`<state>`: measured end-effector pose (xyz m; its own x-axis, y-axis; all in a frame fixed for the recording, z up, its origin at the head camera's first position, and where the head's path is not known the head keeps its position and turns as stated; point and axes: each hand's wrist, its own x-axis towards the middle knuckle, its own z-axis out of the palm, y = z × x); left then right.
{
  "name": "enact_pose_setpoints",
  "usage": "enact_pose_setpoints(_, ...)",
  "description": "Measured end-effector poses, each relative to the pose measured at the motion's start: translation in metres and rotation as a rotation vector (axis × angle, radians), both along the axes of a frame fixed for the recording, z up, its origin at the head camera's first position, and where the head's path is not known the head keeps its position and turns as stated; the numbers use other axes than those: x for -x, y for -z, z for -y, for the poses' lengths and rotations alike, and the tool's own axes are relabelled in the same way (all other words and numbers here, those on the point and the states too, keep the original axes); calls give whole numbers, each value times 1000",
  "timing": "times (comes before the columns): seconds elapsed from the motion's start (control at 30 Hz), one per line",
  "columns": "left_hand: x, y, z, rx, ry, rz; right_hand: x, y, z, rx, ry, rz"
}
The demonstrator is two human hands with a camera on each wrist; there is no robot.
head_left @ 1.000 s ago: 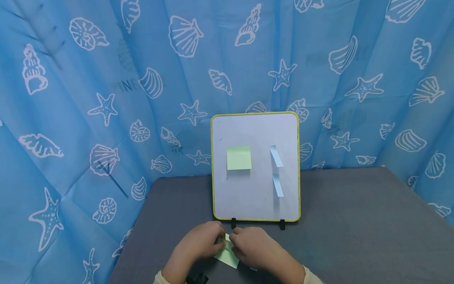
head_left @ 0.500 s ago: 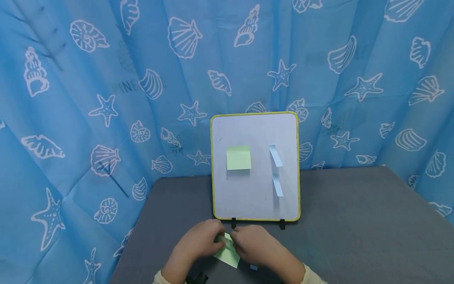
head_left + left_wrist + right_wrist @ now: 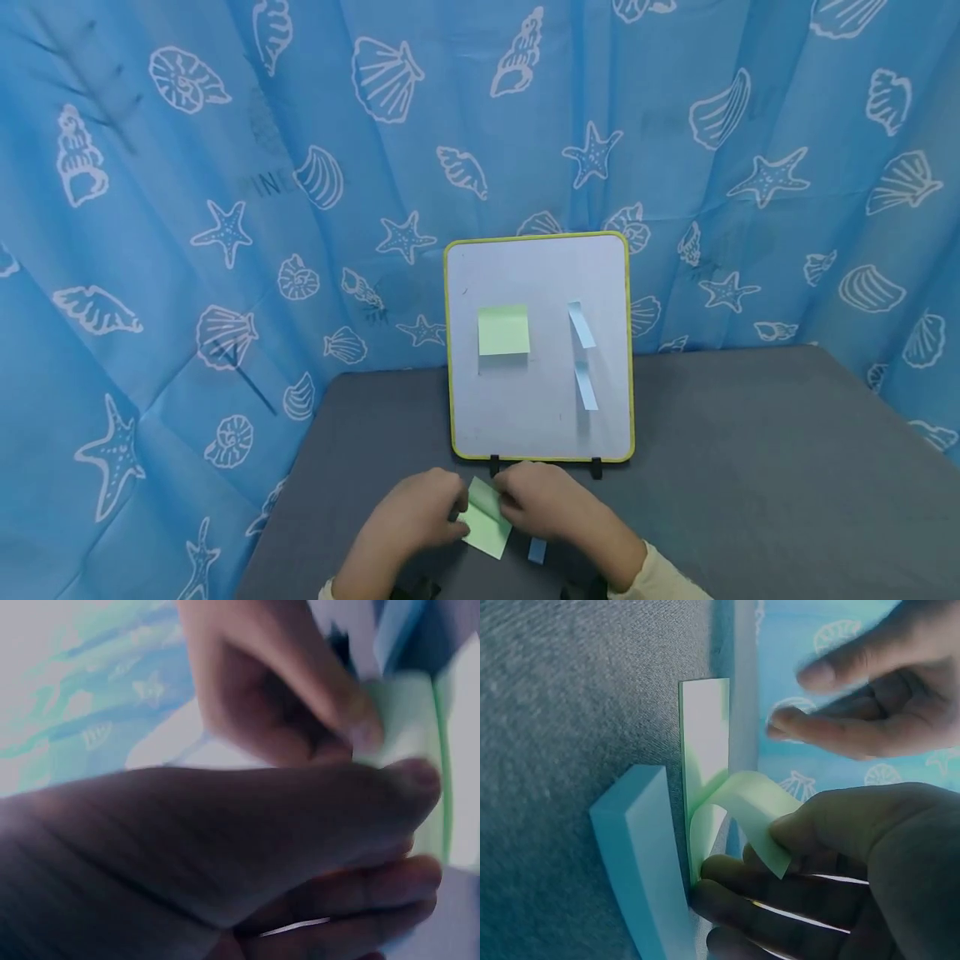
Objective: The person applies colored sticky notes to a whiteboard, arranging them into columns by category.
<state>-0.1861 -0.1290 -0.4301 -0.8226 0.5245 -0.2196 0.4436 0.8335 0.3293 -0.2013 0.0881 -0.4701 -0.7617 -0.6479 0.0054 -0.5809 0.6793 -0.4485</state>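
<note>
A pale green sticky note pad (image 3: 487,535) lies on the dark table below the whiteboard. Between thumb and fingers, my right hand (image 3: 542,500) pinches its top sheet (image 3: 754,802), which curls up and is still joined to the pad in the right wrist view. My left hand (image 3: 420,510) hovers at the pad's left side; the right wrist view has its thumb and fingers parted, with nothing between them. Beside the pad, under my right wrist, is a small blue block (image 3: 649,855), perhaps a pad of narrow blue notes. The left wrist view is blurred.
Behind the hands, a yellow-edged whiteboard (image 3: 536,429) stands on black feet. It bears a green note (image 3: 503,331) and two blue strips (image 3: 581,325). A dark object (image 3: 423,588) shows at the bottom edge. A blue shell-patterned curtain (image 3: 405,167) hangs behind.
My right hand has moved up slightly, lifting the top green sheet. My left hand has drawn a little left, off the pad. More of the blue block shows.
</note>
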Motion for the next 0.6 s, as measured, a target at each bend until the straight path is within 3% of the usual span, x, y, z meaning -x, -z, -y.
enact_pose_setpoints(0.07, -3, 4, -4, -2, 14, 34, 1, 0, 0, 3, 3, 33)
enact_pose_setpoints(0.23, -5, 14, -8, 41, 32, -6, 3, 3, -2, 8, -1, 76)
enact_pose_setpoints(0.6, -1, 24, -13, 87, 31, -74, 11, 3, -4, 6, 0, 54)
